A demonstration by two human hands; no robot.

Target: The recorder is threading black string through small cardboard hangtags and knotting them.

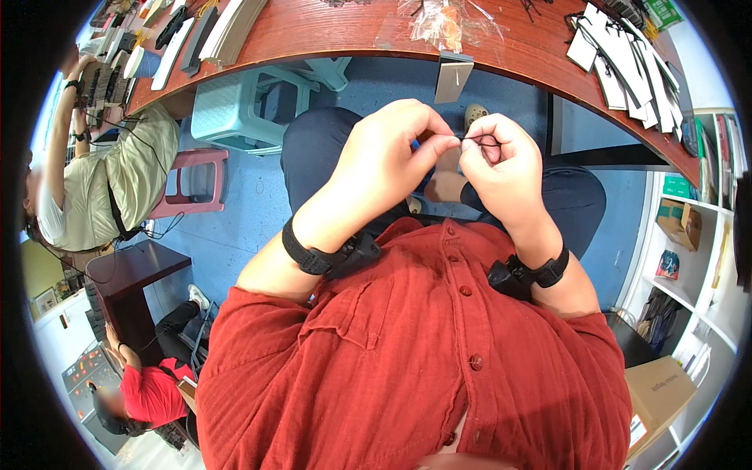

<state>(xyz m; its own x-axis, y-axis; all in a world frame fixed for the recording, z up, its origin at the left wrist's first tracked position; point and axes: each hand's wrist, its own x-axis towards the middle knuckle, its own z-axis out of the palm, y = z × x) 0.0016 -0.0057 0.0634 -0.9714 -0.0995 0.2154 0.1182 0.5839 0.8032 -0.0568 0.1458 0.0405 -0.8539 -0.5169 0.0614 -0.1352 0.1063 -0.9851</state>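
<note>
Above my lap, in front of the table's edge, both hands meet on a thin black cord (489,144). My left hand (392,153) pinches it between thumb and forefinger. Fingertips nearly touching the left ones, my right hand (505,164) is closed on the cord too, and a small loop shows by its curled fingers. Whether the cord is knotted there is too small to tell. Just beyond my hands, a flat grey-beige card-like piece (453,80) juts over the table edge.
The reddish-brown table (329,27) holds crumpled clear plastic (446,23), white tags with black cords (627,66) and stacked strips (233,31). Left are pale teal stools (227,110), a pink stool (192,180) and a co-worker (117,180). Shelves (697,266) and a cardboard box (658,399) stand right.
</note>
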